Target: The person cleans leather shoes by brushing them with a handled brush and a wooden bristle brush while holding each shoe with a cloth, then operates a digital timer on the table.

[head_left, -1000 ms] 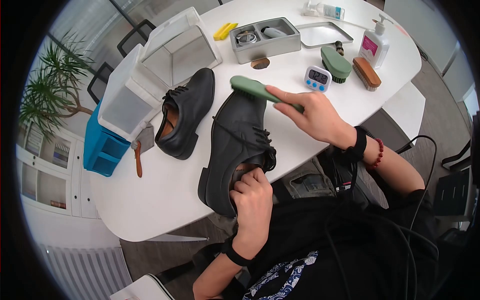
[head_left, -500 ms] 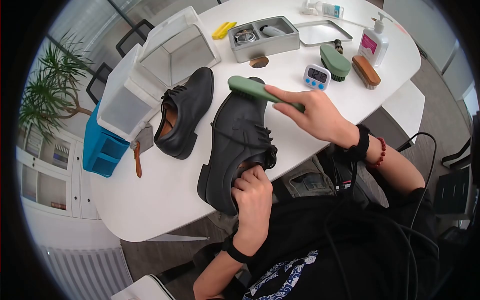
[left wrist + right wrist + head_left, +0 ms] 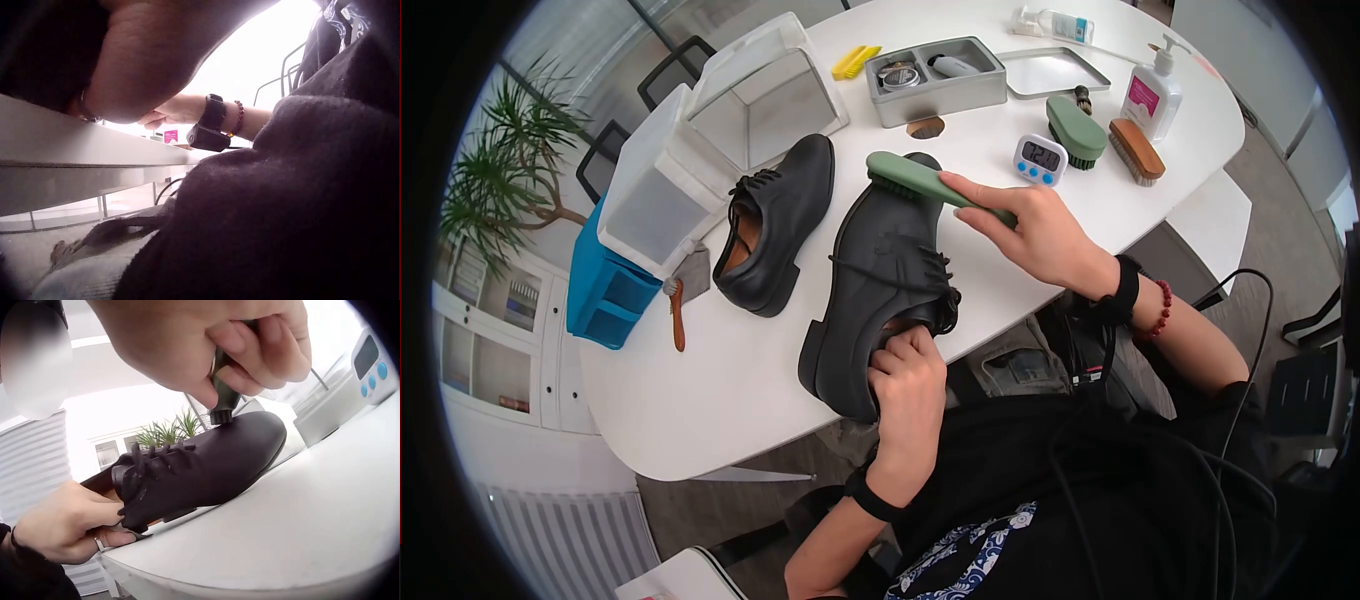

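- Below the metal box [image 3: 950, 106], as the head view shows it: black shoe [image 3: 880, 250] on the white table [image 3: 730, 410], toe toward the box, heel away from it.
- Right hand [image 3: 1040, 235], below and right of the metal box: fingers closed round the handle of a green brush [image 3: 910, 175]. Bristles face down, touching the shoe's toe.
- Left hand [image 3: 910, 385], well below the metal box: fingers curled at the shoe's opening, gripping near the heel; fingertips hidden inside. Ring on one finger, seen from the right wrist.
- Second shoe [image 3: 795, 215], below and left of the metal box, laced, apart from the first.
- Left of the metal box: yellow piece [image 3: 855, 62], just beside; white-framed case [image 3: 655, 210], farther out; blue organiser [image 3: 605, 290], lower and farther still, with a wood-handled brush [image 3: 677, 320] and grey cloth [image 3: 692, 275] near it.
- Right of the metal box: shallow metal lid [image 3: 1055, 72] just beside; then, lower, timer [image 3: 1040, 160], second green brush [image 3: 1075, 130], wooden brush [image 3: 1137, 152]; pump bottle [image 3: 1150, 100] well apart.
- Round tin [image 3: 899, 76] inside the metal box, left compartment.
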The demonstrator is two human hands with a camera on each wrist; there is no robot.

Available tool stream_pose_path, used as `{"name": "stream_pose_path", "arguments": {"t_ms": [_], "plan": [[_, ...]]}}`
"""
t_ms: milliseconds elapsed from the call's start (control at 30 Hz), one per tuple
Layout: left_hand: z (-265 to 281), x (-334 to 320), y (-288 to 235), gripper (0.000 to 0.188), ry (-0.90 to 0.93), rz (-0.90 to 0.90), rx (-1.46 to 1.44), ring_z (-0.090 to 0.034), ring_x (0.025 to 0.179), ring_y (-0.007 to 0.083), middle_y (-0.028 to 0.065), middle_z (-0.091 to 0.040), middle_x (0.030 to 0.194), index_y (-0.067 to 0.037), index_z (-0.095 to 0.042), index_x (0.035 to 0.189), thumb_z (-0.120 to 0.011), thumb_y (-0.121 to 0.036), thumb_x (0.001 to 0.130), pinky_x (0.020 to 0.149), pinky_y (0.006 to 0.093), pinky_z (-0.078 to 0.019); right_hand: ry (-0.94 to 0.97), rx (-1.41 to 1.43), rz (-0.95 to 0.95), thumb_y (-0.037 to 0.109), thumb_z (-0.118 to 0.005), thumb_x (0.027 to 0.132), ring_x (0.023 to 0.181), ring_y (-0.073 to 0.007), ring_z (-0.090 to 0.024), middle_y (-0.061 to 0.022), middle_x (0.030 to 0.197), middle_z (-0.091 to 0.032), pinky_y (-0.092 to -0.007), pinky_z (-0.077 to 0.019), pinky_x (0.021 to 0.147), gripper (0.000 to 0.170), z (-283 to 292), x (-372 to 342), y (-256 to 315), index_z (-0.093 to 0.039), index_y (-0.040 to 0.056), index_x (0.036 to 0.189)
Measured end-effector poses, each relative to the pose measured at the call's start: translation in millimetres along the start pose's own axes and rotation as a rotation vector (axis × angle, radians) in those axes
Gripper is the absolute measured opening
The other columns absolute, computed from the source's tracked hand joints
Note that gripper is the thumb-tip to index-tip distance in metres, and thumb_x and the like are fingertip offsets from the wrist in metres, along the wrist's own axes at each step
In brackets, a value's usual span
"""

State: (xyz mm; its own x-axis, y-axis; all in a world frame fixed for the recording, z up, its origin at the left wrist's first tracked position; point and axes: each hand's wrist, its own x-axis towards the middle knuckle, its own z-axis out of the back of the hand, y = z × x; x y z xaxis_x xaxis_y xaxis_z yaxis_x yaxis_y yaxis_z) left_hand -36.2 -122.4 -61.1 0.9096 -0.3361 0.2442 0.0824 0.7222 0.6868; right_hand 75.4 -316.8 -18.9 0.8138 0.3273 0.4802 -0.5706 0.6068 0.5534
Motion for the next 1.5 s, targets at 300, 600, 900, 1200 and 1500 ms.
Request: {"name": "stream_pose_path", "arguments": {"t_ms": [300, 600, 900, 1200, 1500], "plan": [[-0.1, -0.7, -3.8, 0.014, 0.012, 0.022, 0.019, -0.060, 0.067, 0.0151, 0.0006, -0.055, 0.076, -0.007, -0.060, 0.096, -0.064, -0.016, 0.086, 0.062, 0.0286, -0.0488, 0.190, 0.123, 0.137, 0.015, -0.070, 0.093, 0.056, -0.0308, -0.057, -0.0165, 0.067, -0.060, -0.0386, -0.0460, 0.057, 0.052, 0.2, -18.0, 31.7, -0.058, 0.0144, 0.144], [0.4, -1.5, -2.0, 0.014, 0.023, 0.029, -0.054, -0.061, 0.069, 0.0158, 0.0015, -0.057, 0.078, -0.008, -0.059, 0.095, -0.065, -0.015, 0.084, 0.063, 0.0287, -0.0495, 0.135, 0.183, -0.024, 0.017, -0.068, 0.095, 0.054, -0.0321, -0.060, -0.0237, 0.069, -0.061, -0.0390, -0.0494, 0.059, 0.046, 3.1, -12.4, 19.4, -0.061, 0.0115, 0.139], [1.9, -1.6, -0.7, 0.012, 0.021, 0.023, -0.047, -0.062, 0.068, 0.0159, 0.0019, -0.057, 0.077, -0.008, -0.059, 0.094, -0.065, -0.015, 0.086, 0.062, 0.0283, -0.0487, 0.087, 0.021, 0.092, 0.022, -0.067, 0.095, 0.050, -0.0315, -0.056, -0.0197, 0.063, -0.059, -0.0399, -0.0458, 0.055, 0.045, 8.2, 1.3, -0.5, -0.062, 0.0159, 0.139], [2.5, -2.9, 1.2, 0.012, 0.026, 0.005, -0.078, -0.062, 0.068, 0.0167, 0.0019, -0.057, 0.076, -0.008, -0.057, 0.092, -0.065, -0.015, 0.085, 0.062, 0.0293, -0.0490, 0.445, 0.320, -0.014, 0.013, -0.068, 0.096, 0.077, -0.0187, -0.072, -0.0225, 0.103, -0.073, -0.0318, -0.0540, 0.076, 0.047, 19.4, -10.6, 31.2, -0.059, 0.0128, 0.141], [-0.4, -0.5, 3.4, 0.011, -0.013, 0.021, -0.116, -0.062, 0.068, 0.0169, 0.0020, -0.056, 0.075, -0.009, -0.057, 0.090, -0.066, -0.014, 0.084, 0.062, 0.0292, -0.0495, 0.125, 0.074, 0.027, 0.022, -0.067, 0.096, 0.044, -0.0208, -0.042, -0.0185, 0.063, -0.059, -0.0346, -0.0407, 0.050, 0.042, 9.9, 1.4, -7.7, -0.063, 0.0219, 0.138]]}}
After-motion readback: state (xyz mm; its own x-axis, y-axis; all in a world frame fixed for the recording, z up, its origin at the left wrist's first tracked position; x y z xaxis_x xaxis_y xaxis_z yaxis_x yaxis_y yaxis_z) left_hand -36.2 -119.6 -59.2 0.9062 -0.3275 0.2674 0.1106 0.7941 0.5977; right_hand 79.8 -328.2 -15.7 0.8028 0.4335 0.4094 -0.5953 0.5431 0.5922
